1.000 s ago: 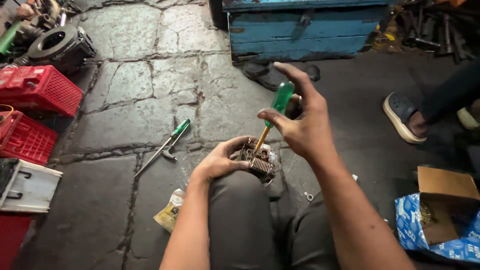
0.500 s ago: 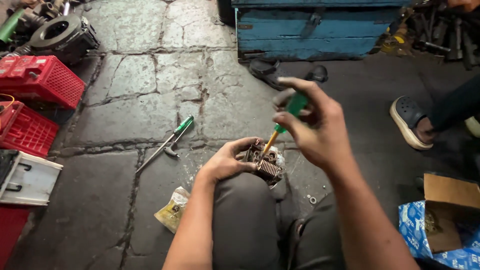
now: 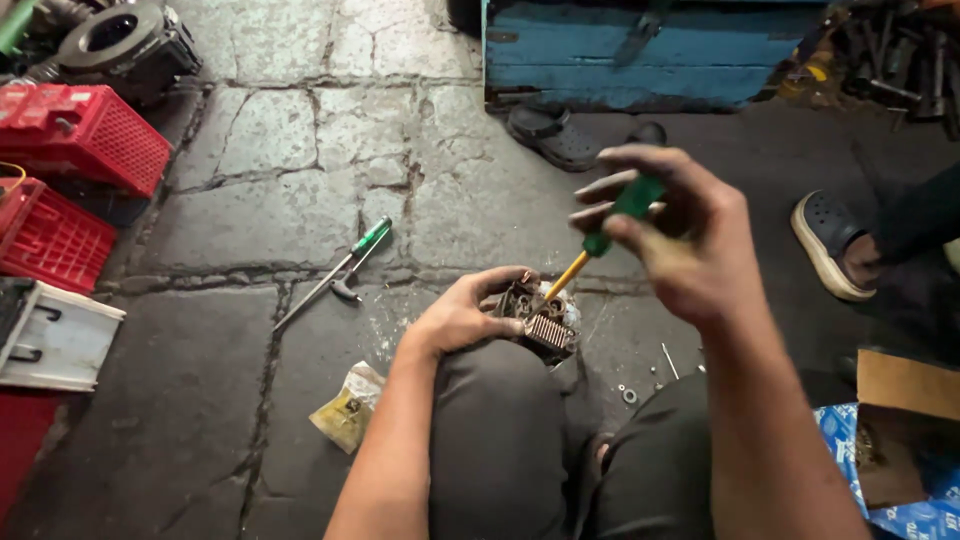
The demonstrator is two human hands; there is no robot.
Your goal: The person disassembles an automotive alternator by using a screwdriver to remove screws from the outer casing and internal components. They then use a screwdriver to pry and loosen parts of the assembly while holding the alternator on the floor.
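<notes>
On the knee, the left hand [image 3: 465,318] grips a finned part [image 3: 540,318]; right hand [image 3: 680,235] fingers clench a screwdriver [image 3: 605,228], tip in it, apparently mid-job.

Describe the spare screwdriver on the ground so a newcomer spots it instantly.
Start at the blue wooden chest at the top of the head view and go down-left across the cracked stone floor. Left of the left hand, a second screwdriver lies diagonally. Unlike the one in the right hand, it lies untouched, its green handle toward the chest, beside a small dark tool.
</notes>
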